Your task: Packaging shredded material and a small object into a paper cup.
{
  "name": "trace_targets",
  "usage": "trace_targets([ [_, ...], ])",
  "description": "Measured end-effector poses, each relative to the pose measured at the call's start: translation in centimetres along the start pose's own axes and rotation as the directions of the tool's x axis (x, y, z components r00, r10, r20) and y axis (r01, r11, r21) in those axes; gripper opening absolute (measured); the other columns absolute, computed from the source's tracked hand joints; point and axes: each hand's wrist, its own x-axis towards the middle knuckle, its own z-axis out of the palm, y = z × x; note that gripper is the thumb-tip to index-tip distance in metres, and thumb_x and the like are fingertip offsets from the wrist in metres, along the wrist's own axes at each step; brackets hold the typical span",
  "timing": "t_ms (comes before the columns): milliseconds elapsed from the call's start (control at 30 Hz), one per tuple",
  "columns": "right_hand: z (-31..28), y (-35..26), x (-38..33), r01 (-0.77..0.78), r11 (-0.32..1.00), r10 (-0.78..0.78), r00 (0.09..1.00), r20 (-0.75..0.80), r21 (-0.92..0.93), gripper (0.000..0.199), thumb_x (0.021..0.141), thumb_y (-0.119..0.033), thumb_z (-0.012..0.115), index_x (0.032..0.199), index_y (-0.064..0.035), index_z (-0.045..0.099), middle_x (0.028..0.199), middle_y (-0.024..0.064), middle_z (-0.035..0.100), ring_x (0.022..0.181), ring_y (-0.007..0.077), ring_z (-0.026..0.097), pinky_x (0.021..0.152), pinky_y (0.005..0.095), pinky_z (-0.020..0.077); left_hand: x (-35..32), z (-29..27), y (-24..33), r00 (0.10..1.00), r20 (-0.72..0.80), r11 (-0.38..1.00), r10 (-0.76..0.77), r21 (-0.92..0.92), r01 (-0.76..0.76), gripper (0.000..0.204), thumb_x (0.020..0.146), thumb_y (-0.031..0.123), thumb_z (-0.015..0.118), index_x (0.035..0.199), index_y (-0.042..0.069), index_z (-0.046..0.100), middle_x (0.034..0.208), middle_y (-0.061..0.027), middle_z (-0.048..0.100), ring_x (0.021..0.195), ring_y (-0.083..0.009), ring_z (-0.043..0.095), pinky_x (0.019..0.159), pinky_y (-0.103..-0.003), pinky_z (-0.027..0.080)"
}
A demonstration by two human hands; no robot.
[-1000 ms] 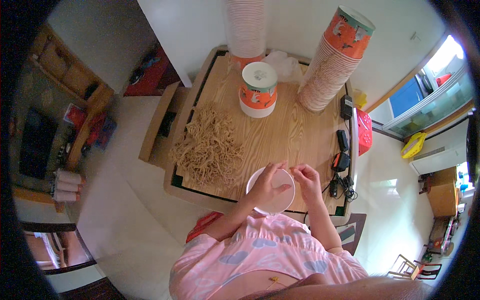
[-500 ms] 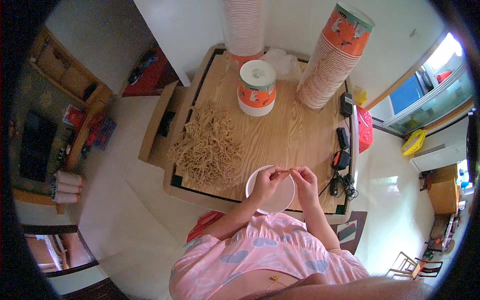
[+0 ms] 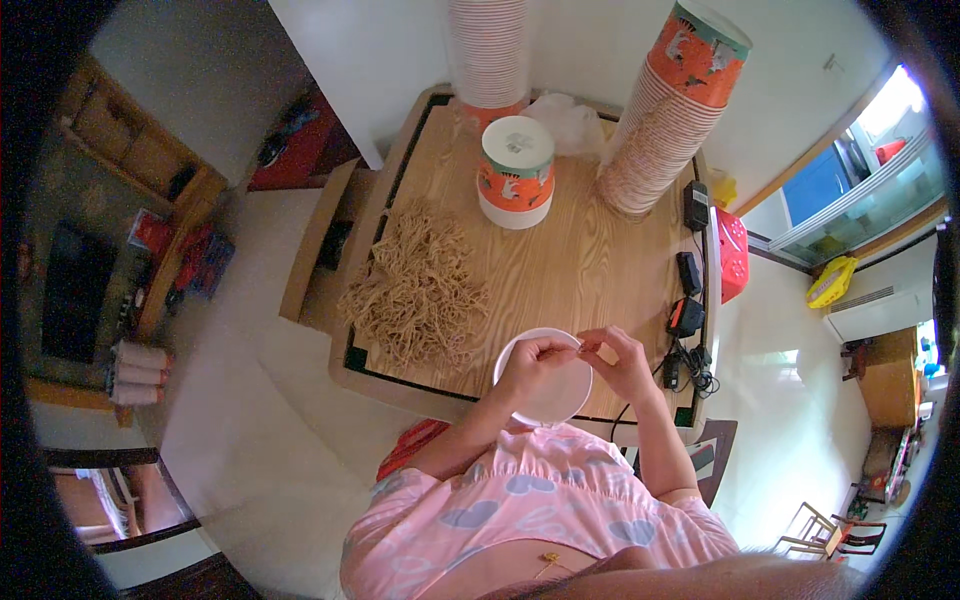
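Note:
A white paper bucket [image 3: 562, 398] stands mouth up at the near edge of the table, against my pink dress. My left hand [image 3: 535, 365] is over its left side with thumb and fingers pinched. My right hand [image 3: 618, 358] meets it above the bucket's far rim, fingertips pinched too. Whatever lies between the fingertips is too small to make out. A loose heap of tan twine [image 3: 415, 290] lies to the left. Farther back, an orange and green printed paper bucket [image 3: 517, 175] sits upside down.
Tall stacks of nested paper buckets rise at the back left [image 3: 490, 60] and back right [image 3: 665, 115], with a clear plastic bag [image 3: 565, 125] between them. Black adapters and cables [image 3: 685, 318] line the wooden table's [image 3: 580, 270] right edge. A red plastic basket [image 3: 733, 255] stands beyond it.
My right hand has lifted slightly and shifted right, its fingers more bent. My left hand stays over the bucket. A dark cable now shows beside my right forearm.

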Motion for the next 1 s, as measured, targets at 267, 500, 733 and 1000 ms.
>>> trace_targets([
  [267,-0.6,0.8,0.2,0.304,0.912,-0.304,0.952,0.044,-0.275,0.005,0.073,-0.009,0.061,0.078,-0.0084,0.059,0.078,0.0037,0.059,0.076,0.0214,0.056,0.072,0.0331,0.0374,0.2,-0.1,-1.4,1.000,0.022,1.000,-0.001,-0.016,0.001,0.016,0.076,0.014,0.065,0.087,0.002,0.063,0.076,0.0008,0.061,0.069,-0.0051,0.054,0.063,-0.020,0.043],
  [500,-0.2,1.0,0.2,0.325,0.894,-0.320,0.945,0.069,-0.307,0.005,0.075,-0.007,0.059,0.079,-0.0070,0.055,0.076,0.0055,0.056,0.076,0.0238,0.053,0.070,0.0349,0.0371,0.5,0.5,-2.8,0.979,-0.127,0.984,0.161,0.102,-0.148,0.013,0.074,0.012,0.068,0.084,0.005,0.065,0.067,0.0045,0.058,0.056,-0.0001,0.045,0.051,-0.016,0.036],
  [733,0.9,2.7,0.4,0.260,0.893,-0.217,0.964,0.154,-0.369,0.006,0.077,-0.011,0.056,0.079,-0.0057,0.055,0.076,0.0073,0.054,0.076,0.0261,0.053,0.070,0.0364,0.0375,0.4,0.3,-3.8,0.966,-0.121,0.952,0.229,0.236,-0.196,0.010,0.075,0.010,0.065,0.082,0.002,0.063,0.068,0.0033,0.059,0.058,-0.0013,0.046,0.052,-0.017,0.038],
  [1000,3.7,6.2,3.1,0.024,0.957,-0.010,0.999,0.050,-0.289,0.020,0.076,-0.013,0.057,0.095,-0.0063,0.058,0.082,0.0140,0.055,0.081,0.0307,0.055,0.069,0.0399,0.0451,0.6,-0.8,-6.3,0.975,-0.169,0.972,0.144,0.207,-0.108,0.010,0.077,0.011,0.063,0.080,0.001,0.062,0.066,0.0040,0.056,0.059,-0.0018,0.048,0.055,-0.017,0.040],
])
